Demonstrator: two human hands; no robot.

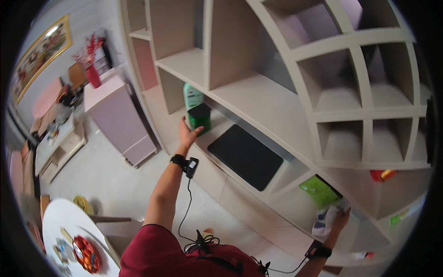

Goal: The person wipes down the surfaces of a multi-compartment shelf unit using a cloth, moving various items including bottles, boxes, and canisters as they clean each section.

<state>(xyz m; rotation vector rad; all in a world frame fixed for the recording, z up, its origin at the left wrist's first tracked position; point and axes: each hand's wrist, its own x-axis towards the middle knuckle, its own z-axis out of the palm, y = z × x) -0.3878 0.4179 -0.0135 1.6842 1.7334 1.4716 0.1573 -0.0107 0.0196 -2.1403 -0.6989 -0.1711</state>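
Observation:
My left hand reaches into the low shelf, its thumb and fingers around the near side of a green container with a black top. Right behind that container stands a pale green bottle. A flat black rectangular panel lies on the shelf to the right of my left hand. Farther right, my right hand is closed on a crumpled white and grey cloth. Next to the cloth lies a bright green packet with a dark edge. The right fingers are partly hidden by the cloth.
The beige shelf unit has upright dividers and cubbyholes above both hands. A red and yellow item sits in a right compartment. To the left are a pale cabinet with a red vase and a white round table bearing a fruit bowl.

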